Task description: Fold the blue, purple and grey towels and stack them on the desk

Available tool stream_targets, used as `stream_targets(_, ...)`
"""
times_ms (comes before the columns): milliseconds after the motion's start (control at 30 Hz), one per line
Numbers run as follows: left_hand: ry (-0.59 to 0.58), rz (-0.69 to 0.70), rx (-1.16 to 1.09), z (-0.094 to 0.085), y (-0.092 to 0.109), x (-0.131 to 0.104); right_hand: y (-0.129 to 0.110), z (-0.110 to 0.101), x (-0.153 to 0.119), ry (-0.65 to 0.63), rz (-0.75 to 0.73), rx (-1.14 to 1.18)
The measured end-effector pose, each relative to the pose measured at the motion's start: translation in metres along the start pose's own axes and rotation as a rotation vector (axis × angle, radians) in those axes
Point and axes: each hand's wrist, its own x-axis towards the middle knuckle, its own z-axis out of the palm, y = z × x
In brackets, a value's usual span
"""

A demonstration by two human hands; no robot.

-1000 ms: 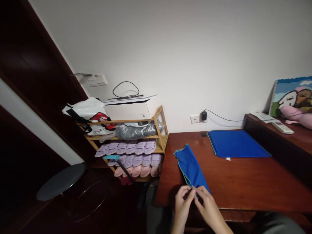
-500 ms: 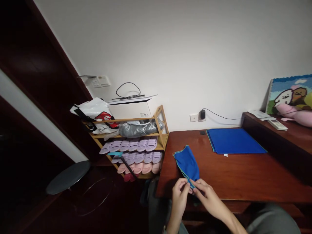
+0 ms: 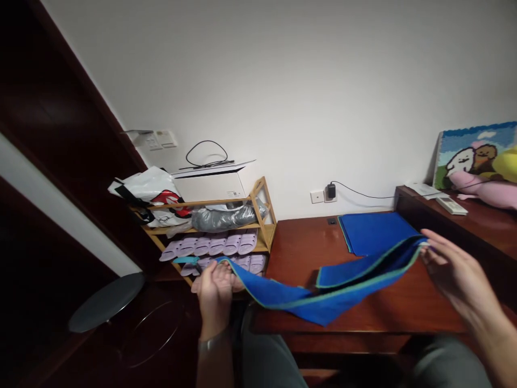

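Note:
A blue cloth [image 3: 291, 295] with green edging hangs stretched between my two hands above the front of the brown desk [image 3: 299, 242]. My left hand [image 3: 217, 280] pinches its left end, out past the desk's left edge. The right end is gripped by my right hand [image 3: 448, 258], over the right part of the desk. Between them the cloth sags, and its layers stand apart. Behind it, a flat stack of blue cloth [image 3: 375, 231] lies near the back of the desk, its front right part hidden by the held cloth.
Left of the desk stands a wooden rack [image 3: 266, 237] with slippers, a white box [image 3: 212, 186] and bags. A round stool [image 3: 107, 302] is further left. On the raised right ledge are a remote [image 3: 451, 205], a pink plush [image 3: 488, 191] and a picture [image 3: 468, 156].
My hands have moved far apart, left and right, from together at the desk's front edge. The narrow folded cloth has been lifted and spread wide between them. The view has shifted slightly.

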Motion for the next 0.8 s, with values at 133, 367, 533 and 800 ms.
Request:
stream_targets(133, -0.006, 0.038, -0.056, 0.002, 0.017, 0.016, -0.041, -0.024, -0.001, 0.142, -0.054, 0.0)
stream_targets(367, -0.095, -0.037, 0.049, 0.026, -0.012, 0.031, -0.047, -0.055, 0.03, 0.136, -0.071, -0.05)
stream_targets(533, -0.246, -0.122, 0.069, 0.102, -0.028, 0.057, -0.055, -0.023, 0.103, 0.023, -0.016, -0.037)
stream_targets(800, -0.337, -0.057, 0.032, 0.171, 0.004, 0.073, -0.101, 0.021, 0.152, -0.06, -0.204, -0.187)
